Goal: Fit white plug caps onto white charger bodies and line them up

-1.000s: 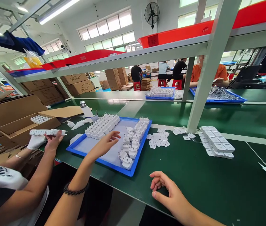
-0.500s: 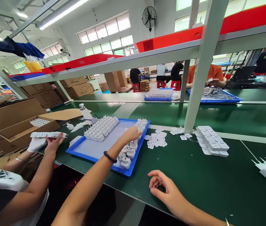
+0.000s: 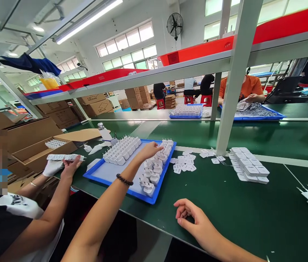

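My left hand reaches into a blue tray and sits on the loose white plug adapters at its right side. Its fingers are curled together over them, and what they grip is hidden. A black bead bracelet is on that wrist. More adapters stand in neat rows at the tray's back left. My right hand rests on the green belt near the front edge. It is loosely curled, with nothing showing in it.
A co-worker on my left holds a strip of white adapters over open cardboard boxes. Small white labels and a block of white adapters lie right of the tray. A slanted frame post stands behind them. Other people work at the far benches.
My left hand went from the tray's middle to the loose adapters at its right and closed over them. My right hand stayed put. The view shifted slightly.
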The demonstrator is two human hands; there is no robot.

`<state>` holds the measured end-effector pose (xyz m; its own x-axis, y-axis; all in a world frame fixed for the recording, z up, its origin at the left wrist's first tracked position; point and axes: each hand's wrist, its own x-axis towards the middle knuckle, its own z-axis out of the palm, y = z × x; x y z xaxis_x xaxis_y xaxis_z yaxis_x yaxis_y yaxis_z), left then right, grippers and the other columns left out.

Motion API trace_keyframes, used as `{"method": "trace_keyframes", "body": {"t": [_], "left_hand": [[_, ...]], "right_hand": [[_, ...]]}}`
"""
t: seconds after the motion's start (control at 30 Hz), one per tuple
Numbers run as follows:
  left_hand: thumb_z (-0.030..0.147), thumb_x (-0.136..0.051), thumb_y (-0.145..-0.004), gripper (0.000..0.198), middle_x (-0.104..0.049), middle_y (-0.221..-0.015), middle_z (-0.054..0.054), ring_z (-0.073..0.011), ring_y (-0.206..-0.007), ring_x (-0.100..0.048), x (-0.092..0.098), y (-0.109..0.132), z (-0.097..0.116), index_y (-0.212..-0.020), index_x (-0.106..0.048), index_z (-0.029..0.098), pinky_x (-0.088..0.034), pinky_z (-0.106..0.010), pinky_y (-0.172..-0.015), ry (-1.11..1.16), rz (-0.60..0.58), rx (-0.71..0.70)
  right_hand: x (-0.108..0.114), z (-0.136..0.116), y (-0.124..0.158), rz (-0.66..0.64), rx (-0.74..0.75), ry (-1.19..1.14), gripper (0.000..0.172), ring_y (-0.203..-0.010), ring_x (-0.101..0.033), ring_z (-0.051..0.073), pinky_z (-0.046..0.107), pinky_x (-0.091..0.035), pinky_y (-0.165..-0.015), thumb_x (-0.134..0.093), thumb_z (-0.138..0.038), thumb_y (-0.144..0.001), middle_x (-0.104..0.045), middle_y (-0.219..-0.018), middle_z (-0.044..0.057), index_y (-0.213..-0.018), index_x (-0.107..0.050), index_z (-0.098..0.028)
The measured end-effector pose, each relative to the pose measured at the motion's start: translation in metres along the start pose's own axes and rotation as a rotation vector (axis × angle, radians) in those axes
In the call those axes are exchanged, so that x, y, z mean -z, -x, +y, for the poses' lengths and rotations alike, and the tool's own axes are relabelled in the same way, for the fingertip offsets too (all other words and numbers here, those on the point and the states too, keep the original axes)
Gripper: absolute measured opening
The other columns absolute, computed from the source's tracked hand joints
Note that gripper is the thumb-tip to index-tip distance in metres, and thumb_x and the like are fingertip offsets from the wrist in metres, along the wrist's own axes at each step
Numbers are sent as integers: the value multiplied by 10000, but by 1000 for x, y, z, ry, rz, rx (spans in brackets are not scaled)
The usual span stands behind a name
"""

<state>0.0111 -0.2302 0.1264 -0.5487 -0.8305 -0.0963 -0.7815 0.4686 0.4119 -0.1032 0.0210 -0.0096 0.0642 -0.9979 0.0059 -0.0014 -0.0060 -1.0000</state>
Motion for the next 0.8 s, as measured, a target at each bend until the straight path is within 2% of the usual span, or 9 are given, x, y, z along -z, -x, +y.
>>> {"method": "trace_keyframes", "body": {"t": [0.07,0.13,0.2,0.27,0.4,0.47,0.53,0.67,0.8], "left_hand": [[374,-503,-944,391,-578,-1277,-128,-251,-1175,-556,12,32,-3,-1250,-541,133,-428,-410,-1014,-52,-21,-102],[237,-698,-768,493,-546,-1345,-69,-263,-1298,-461,15,69,-9,-1242,-564,219,-263,-442,-1146,-125,-97,-224],[70,-733,-623,704,-476,-1423,-55,-293,-1407,-319,7,100,-17,-1272,-549,269,-43,-522,-1188,-236,-135,-306],[12,-684,-610,778,-414,-1468,-100,-319,-1432,-262,-8,120,-26,-1323,-489,253,-48,-578,-1164,-453,-109,-405],[47,-655,-741,457,-523,-1323,-122,-278,-1219,-502,-35,119,-40,-1160,-549,195,-304,-514,-1057,-597,4,-450],[52,-641,-784,344,-507,-1351,-137,-269,-1171,-540,-40,110,-45,-1094,-572,185,-325,-502,-1030,-600,20,-448],[52,-628,-805,302,-445,-1430,-153,-294,-1222,-516,-41,103,-48,-1071,-589,189,-300,-520,-1038,-611,31,-459],[69,-609,-826,330,-397,-1480,-155,-328,-1294,-448,-41,100,-48,-1124,-587,208,-275,-535,-1034,-614,66,-456],[79,-619,-802,576,-409,-1473,-156,-315,-1321,-412,-40,102,-43,-1340,-463,209,-236,-530,-1067,-580,75,-422]], "right_hand": [[0,-1,-1,3,-1,-9,264,-881,-525,166,321,-410,-859,-542,-167,-833,-585,-917,32,-1096,-567,-173],[-1,-2,-1,9,3,-14,248,-866,-527,166,318,-411,-845,-546,-175,-828,-590,-901,33,-1074,-573,-166],[-2,-3,-2,15,9,-13,232,-845,-525,165,317,-411,-831,-545,-188,-829,-591,-884,34,-1056,-578,-159],[-3,-4,-2,23,8,-3,225,-839,-519,165,319,-409,-827,-538,-197,-833,-588,-877,35,-1050,-580,-156],[-4,-5,-1,23,-13,7,229,-844,-512,166,321,-410,-835,-528,-212,-843,-584,-885,37,-1061,-575,-159],[-4,-4,-1,20,-15,25,237,-843,-516,167,321,-416,-838,-523,-210,-843,-588,-888,40,-1070,-570,-158],[-4,-3,-1,17,-12,65,238,-841,-525,170,320,-428,-837,-512,-198,-842,-592,-884,45,-1068,-568,-152],[-4,-7,0,-3,42,321,284,-877,-564,176,312,-462,-843,-494,-121,-822,-613,-968,69,-1091,-584,-141],[-14,-26,-13,-150,192,838,498,-985,-612,239,367,-497,-855,-539,-158,-854,-597,-1176,85,-1347,-519,-225]]}}
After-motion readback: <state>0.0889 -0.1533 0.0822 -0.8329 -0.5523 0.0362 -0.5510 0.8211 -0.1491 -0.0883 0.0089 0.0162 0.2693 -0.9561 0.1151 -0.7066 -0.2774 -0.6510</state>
